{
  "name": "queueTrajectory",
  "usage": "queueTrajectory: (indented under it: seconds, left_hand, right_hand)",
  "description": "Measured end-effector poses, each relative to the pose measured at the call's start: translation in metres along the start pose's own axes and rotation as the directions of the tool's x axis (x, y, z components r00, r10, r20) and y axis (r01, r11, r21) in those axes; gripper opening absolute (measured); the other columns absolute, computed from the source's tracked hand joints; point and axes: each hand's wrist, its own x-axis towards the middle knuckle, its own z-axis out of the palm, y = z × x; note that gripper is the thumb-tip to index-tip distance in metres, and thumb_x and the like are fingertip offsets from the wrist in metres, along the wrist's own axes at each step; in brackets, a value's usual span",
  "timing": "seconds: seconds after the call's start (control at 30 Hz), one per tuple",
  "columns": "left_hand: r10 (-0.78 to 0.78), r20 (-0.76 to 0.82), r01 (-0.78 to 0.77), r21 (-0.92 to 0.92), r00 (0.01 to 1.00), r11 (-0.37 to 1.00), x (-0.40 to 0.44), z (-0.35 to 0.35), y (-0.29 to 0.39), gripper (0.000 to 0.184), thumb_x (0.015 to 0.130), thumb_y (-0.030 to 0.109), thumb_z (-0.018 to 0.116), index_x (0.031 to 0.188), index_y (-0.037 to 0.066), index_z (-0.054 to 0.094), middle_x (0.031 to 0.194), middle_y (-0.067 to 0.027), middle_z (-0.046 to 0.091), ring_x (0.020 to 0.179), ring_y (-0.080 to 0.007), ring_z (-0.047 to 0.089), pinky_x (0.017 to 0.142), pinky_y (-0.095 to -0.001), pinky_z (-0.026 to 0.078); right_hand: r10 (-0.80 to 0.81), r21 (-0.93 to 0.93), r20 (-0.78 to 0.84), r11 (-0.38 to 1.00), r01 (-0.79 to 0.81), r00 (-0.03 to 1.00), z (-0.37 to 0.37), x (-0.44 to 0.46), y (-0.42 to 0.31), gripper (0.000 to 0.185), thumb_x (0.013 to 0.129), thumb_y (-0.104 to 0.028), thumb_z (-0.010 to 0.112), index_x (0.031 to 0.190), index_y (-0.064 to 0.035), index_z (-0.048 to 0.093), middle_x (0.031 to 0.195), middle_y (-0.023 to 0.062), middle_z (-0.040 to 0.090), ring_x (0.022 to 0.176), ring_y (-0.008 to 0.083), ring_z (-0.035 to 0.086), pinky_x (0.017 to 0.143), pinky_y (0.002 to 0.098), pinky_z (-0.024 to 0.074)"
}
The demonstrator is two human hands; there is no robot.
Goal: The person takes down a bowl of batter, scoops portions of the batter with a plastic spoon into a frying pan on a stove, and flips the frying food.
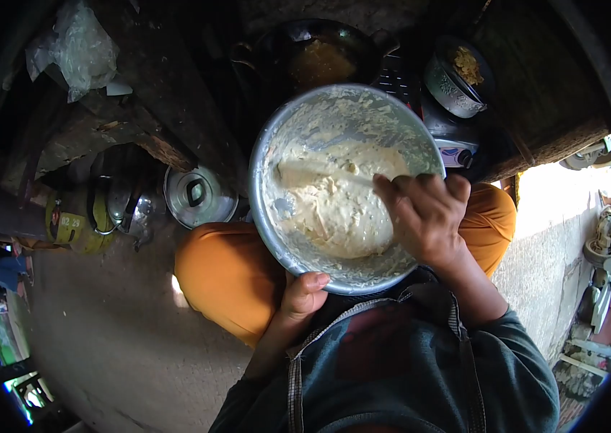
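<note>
A large metal bowl [266, 216] tilts in my lap, its inner wall smeared with thick, pale, lumpy batter [334, 216]. My left hand [302, 294] is closed on the bowl's near rim, thumb over the edge and the other fingers hidden below. Above the bowl's right side, my right hand [428, 216] is wrapped round one end of a pale stirring spoon [323, 173]. The spoon reaches leftward across the batter; blur and coating hide its exact shape.
Beyond the bowl a dark wok [320, 61] with brownish liquid sits on a stove [457, 148]. A patterned pot [453, 90] holding yellowish food stands at its right. To the left are a pot lid [201, 198], a kettle [136, 213] and a yellow-green container [67, 220].
</note>
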Motion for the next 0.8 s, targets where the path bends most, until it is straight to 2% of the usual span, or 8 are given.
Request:
queueTrajectory:
  seconds: [0.13,0.2,0.27,0.4,0.5,0.6,0.73,0.8]
  left_hand:
    - [0.006,0.023,-0.004,-0.093,1.0,0.996,0.003,0.008,0.0,0.07,0.053,0.006,0.05,0.118,0.005,0.025,0.11,-0.0081,0.039,0.102,-0.0228,0.037,0.089,-0.0364,0.028]
    - [0.021,0.023,-0.019,-0.096,1.0,0.995,0.003,0.009,-0.001,0.07,0.053,0.006,0.05,0.118,0.005,0.025,0.11,-0.0082,0.038,0.103,-0.023,0.037,0.09,-0.0366,0.028]
    - [0.032,0.016,-0.03,-0.096,0.999,0.995,0.006,0.011,-0.003,0.07,0.053,0.007,0.05,0.118,0.005,0.025,0.11,-0.0083,0.038,0.103,-0.0231,0.036,0.09,-0.0368,0.027]
    - [0.054,-0.008,-0.054,-0.026,0.999,0.998,0.005,0.011,-0.009,0.071,0.053,0.007,0.05,0.119,0.005,0.023,0.112,-0.0087,0.036,0.104,-0.0231,0.035,0.09,-0.0366,0.027]
    - [0.061,-0.013,-0.06,0.015,0.998,0.998,0.005,0.013,-0.01,0.071,0.053,0.007,0.05,0.119,0.004,0.022,0.112,-0.0087,0.036,0.104,-0.0228,0.035,0.09,-0.0361,0.027]
    - [0.085,-0.046,-0.082,0.07,0.995,0.994,0.006,0.019,-0.011,0.07,0.053,0.009,0.05,0.117,0.003,0.025,0.112,-0.0097,0.037,0.104,-0.0242,0.036,0.09,-0.0367,0.027]
    - [0.108,-0.086,-0.096,0.128,0.99,0.987,0.008,0.023,-0.011,0.067,0.052,0.011,0.049,0.116,0.002,0.028,0.11,-0.0103,0.039,0.103,-0.0256,0.037,0.09,-0.0372,0.027]
    - [0.104,-0.053,-0.098,0.101,0.993,0.99,0.006,0.012,-0.011,0.07,0.053,0.008,0.05,0.118,0.003,0.024,0.111,-0.0095,0.037,0.103,-0.0239,0.036,0.09,-0.036,0.027]
  right_hand:
    - [-0.236,-0.08,-0.095,0.97,0.229,0.967,-0.006,-0.002,0.009,0.032,0.054,-0.019,0.049,0.083,-0.0105,0.058,0.067,-0.0051,0.049,0.06,0.0056,0.041,0.057,0.0239,0.0223]
    - [-0.245,-0.075,-0.095,0.968,0.239,0.965,-0.009,0.001,0.011,0.027,0.055,-0.018,0.051,0.08,-0.0106,0.058,0.065,-0.005,0.048,0.058,0.0057,0.04,0.058,0.0246,0.0217]
    - [-0.093,0.005,-0.061,0.996,0.093,0.994,-0.008,0.003,0.02,0.016,0.061,-0.014,0.058,0.077,-0.0134,0.059,0.063,-0.0039,0.052,0.055,0.0059,0.042,0.068,0.0279,0.022]
    - [0.257,0.048,0.094,0.964,-0.262,0.962,-0.024,0.013,0.032,0.009,0.061,-0.012,0.06,0.07,-0.0113,0.057,0.059,-0.0013,0.052,0.053,0.0131,0.045,0.057,0.0281,0.0272]
    - [0.393,0.05,0.215,0.91,-0.412,0.894,-0.024,0.005,0.034,0.006,0.059,-0.012,0.058,0.064,-0.011,0.055,0.058,0.0012,0.051,0.054,0.0168,0.047,0.057,0.0307,0.0289]
    - [0.453,0.084,0.306,0.863,-0.498,0.837,-0.015,-0.004,0.029,0.003,0.061,-0.012,0.056,0.062,-0.0101,0.054,0.054,0.002,0.05,0.054,0.0191,0.049,0.057,0.0308,0.03]
    - [0.47,0.153,0.264,0.842,-0.518,0.842,-0.007,-0.006,0.027,0.003,0.061,-0.012,0.056,0.062,-0.0097,0.054,0.052,0.0015,0.049,0.053,0.0188,0.049,0.058,0.0306,0.0299]
    - [0.492,0.058,0.217,0.856,-0.514,0.843,-0.013,-0.004,0.026,0.003,0.061,-0.012,0.056,0.062,-0.0098,0.054,0.053,0.0017,0.049,0.055,0.0184,0.05,0.057,0.0313,0.0294]
